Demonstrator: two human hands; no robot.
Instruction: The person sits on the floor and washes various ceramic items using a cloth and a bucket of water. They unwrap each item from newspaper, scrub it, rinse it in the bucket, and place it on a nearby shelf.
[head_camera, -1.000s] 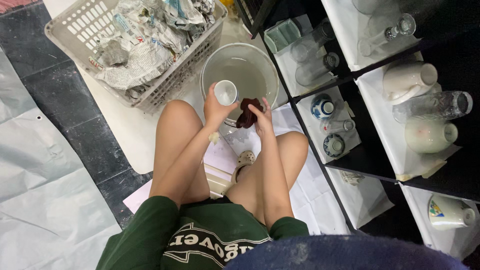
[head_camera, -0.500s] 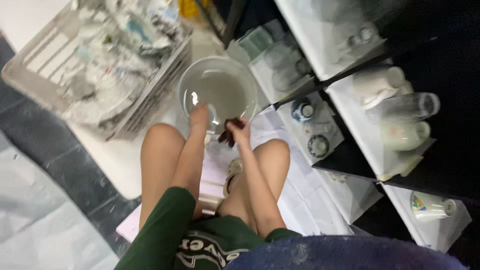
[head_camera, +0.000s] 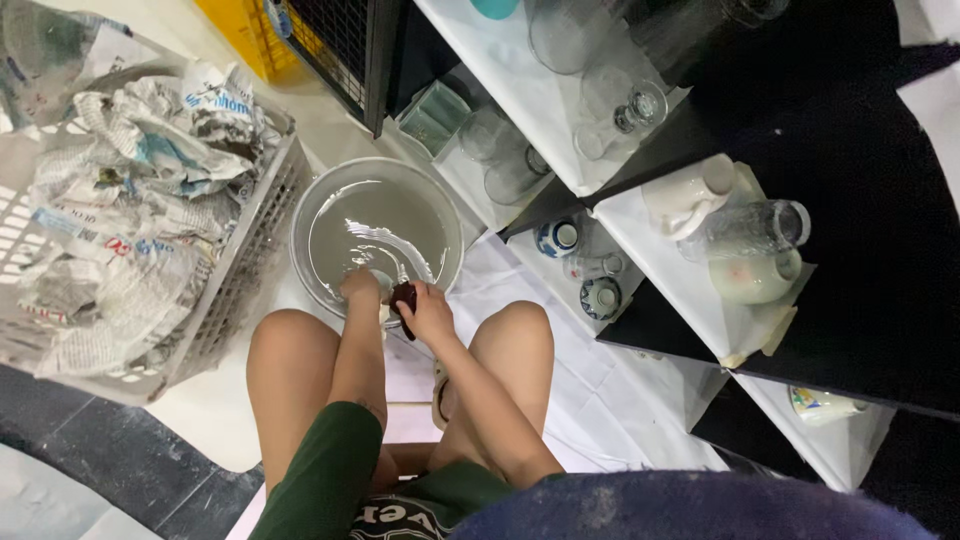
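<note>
A round clear basin (head_camera: 320, 200) of cloudy water sits on the floor between my knees. My left hand (head_camera: 360, 287) dips into its near edge and grips a small white cup (head_camera: 383, 284), mostly hidden by the fingers. My right hand (head_camera: 428, 312) sits beside it at the rim, closed on a dark red-brown cloth (head_camera: 403, 297) pressed against the cup.
A grey plastic basket (head_camera: 245, 255) full of crumpled newspaper stands at the left. Black shelves (head_camera: 860, 300) lined with white paper at the right hold glasses, white mugs and small blue-and-white cups. A yellow crate (head_camera: 240, 35) is at the top.
Both hands have lowered from above the basin into its near edge, bringing the cup and cloth to the water. The view has swung, shifting the basket left.
</note>
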